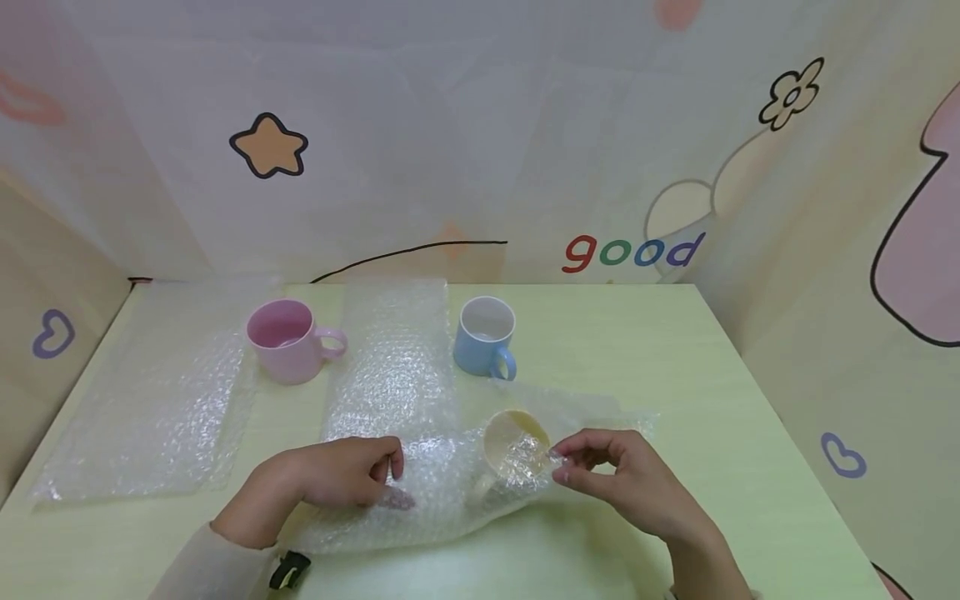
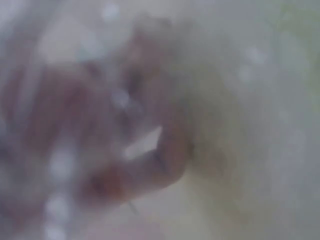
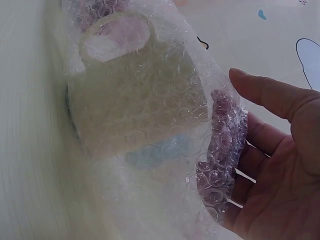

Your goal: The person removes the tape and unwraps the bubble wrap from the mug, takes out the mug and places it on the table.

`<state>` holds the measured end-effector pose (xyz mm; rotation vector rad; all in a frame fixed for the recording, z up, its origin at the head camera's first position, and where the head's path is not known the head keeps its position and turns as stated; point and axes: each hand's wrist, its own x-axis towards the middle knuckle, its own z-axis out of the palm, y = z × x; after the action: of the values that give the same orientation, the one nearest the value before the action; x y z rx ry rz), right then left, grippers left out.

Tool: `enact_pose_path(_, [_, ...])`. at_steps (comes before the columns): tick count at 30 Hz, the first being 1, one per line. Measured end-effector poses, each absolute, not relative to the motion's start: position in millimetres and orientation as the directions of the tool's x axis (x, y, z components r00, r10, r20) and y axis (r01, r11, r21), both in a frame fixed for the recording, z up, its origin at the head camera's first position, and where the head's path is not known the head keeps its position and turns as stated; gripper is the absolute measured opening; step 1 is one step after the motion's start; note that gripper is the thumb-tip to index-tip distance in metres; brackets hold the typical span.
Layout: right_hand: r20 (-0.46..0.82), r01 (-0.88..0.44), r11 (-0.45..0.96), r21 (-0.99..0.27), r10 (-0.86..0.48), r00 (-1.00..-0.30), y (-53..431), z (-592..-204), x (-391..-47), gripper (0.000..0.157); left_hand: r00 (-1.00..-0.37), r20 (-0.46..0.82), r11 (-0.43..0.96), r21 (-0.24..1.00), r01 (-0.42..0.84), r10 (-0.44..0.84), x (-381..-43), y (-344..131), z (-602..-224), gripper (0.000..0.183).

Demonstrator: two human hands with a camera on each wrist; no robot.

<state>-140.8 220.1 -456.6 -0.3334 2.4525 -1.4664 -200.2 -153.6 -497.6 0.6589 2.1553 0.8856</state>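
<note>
A pale yellow mug (image 1: 512,427) lies in a sheet of bubble wrap (image 1: 442,508), part of its body and handle seen through the plastic. To its left my left hand (image 1: 341,471) holds the sheet with bent fingers, the thumb under the plastic. The left wrist view is blurred, with the hand's fingers (image 2: 165,155) behind the plastic. My right hand (image 1: 626,479) pinches the wrap's edge just right of the mug's rim. In the right wrist view, several of its fingers (image 3: 262,132) reach behind the edge, and the mug (image 3: 135,100) shows through the bubbles.
Behind the wrapped mug stands a blue mug (image 1: 480,346). A pink mug (image 1: 288,354) stands farther left, between two flat bubble wrap sheets, one at the left (image 1: 150,400) and one in the middle (image 1: 393,358). Printed cloth walls (image 1: 420,150) border the pale green table (image 1: 750,467).
</note>
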Motion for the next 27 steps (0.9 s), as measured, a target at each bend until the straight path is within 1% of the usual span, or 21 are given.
enact_pose_path(3, [-0.089,-0.081,0.465,-0.882,-0.332,-0.939,221,-457,-141,0.011,-0.62,-0.411,0.63,0.756,0.179,0.668,-201,-153,-496,0.023])
enact_pose_path(6, [-0.079,-0.092,0.465,-0.88,-0.334,-0.939,221,-457,-140,0.009,-0.612,-0.41,0.622,0.762,0.177,0.677,-202,-152,-495,0.02])
enact_pose_path(10, [-0.07,-0.107,0.463,-0.88,-0.349,-0.935,222,-457,-138,0.006,-0.609,-0.43,0.63,0.761,0.152,0.667,-201,-152,-495,0.027])
enact_pose_path(13, [-0.047,-0.133,0.445,-0.886,-0.37,-0.928,223,-456,-137,0.006,-0.611,-0.439,0.639,0.755,0.148,0.659,-201,-153,-495,0.03])
enact_pose_path(21, [0.01,-0.2,0.406,-0.892,-0.425,-0.905,226,-456,-133,0.006,-0.613,-0.436,0.646,0.745,0.165,0.659,-200,-153,-495,0.03])
enact_pose_path(27, [0.023,-0.227,0.401,-0.887,-0.453,-0.891,227,-454,-129,0.007,-0.607,-0.431,0.639,0.75,0.172,0.668,-199,-152,-494,0.027])
